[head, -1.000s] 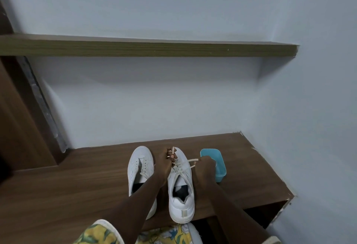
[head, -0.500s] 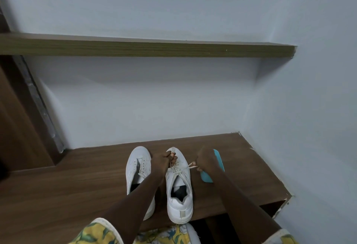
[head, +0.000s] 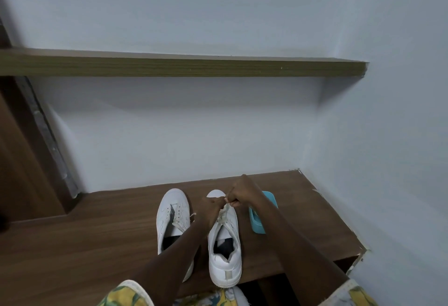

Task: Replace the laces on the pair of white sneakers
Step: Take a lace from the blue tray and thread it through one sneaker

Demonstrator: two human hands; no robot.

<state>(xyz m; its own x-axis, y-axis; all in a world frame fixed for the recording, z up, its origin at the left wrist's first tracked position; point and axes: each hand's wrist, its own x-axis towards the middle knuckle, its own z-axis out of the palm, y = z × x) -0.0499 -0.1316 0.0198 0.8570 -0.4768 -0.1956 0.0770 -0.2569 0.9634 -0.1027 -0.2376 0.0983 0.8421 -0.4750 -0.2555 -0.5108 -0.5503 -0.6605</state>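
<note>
Two grips meet over the forefoot of one white sneaker. The left grip (head: 210,210) and the right grip (head: 240,193) are both curled tight, knuckles almost touching, and each pinches the pale lace (head: 224,212) where it rises from the top of the eyelet rows. From the pinch the lace runs down into the criss-cross over the tongue; which end sits in which grip is too small to tell. The right grip lies a little nearer the wall than the left. Its forearm comes in from the lower right, while the left forearm comes up from the bottom centre, between the two shoes.

The laced sneaker (head: 225,264) stands upright on the desk (head: 97,233), toe toward the wall and heel at the near edge. Just beside it, on the person's left, the second sneaker (head: 172,208) stands parallel, toe also to the wall. Its eyelets look mostly bare, a loose strand lies over its inner side, and the left forearm hides its heel. On the other side of the laced sneaker lies a teal container (head: 257,223), partly covered by the right forearm.

The desk is brown wood and fits into a corner of the pale blue-grey wall (head: 218,136). A wooden shelf (head: 184,69) runs across that wall above it. Yellow floral fabric (head: 121,296) shows at the bottom edge.
</note>
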